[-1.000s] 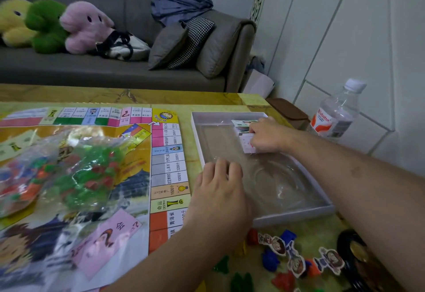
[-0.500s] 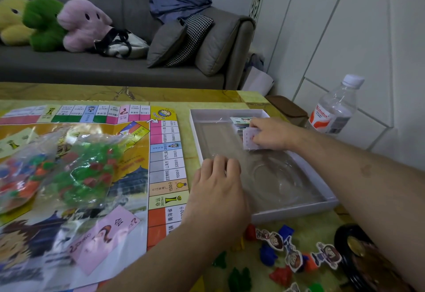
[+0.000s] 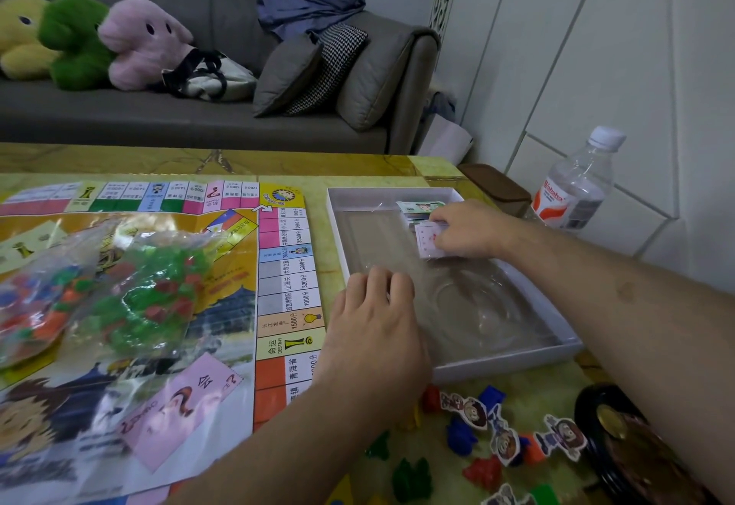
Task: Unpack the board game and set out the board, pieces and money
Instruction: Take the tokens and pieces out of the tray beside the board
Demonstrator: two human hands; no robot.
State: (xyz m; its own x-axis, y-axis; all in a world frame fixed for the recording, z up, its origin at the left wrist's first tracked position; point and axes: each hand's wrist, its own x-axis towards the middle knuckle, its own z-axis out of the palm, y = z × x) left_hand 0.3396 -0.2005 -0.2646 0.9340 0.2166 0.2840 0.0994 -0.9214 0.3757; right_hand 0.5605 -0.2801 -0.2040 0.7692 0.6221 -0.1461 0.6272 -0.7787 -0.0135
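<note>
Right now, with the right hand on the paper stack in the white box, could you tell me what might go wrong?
The right hand pinches a stack of paper notes in the shallow white cardboard box; loose sheets may slip out and scatter. The clear plastic insert might lift with the stack unless the left hand, resting on the box's near edge, holds it down. The withdrawing right forearm could knock the clear plastic water bottle standing just beside it.

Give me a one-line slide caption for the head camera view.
Right hand lifts cards from the white box; left hand steadies it.
</note>
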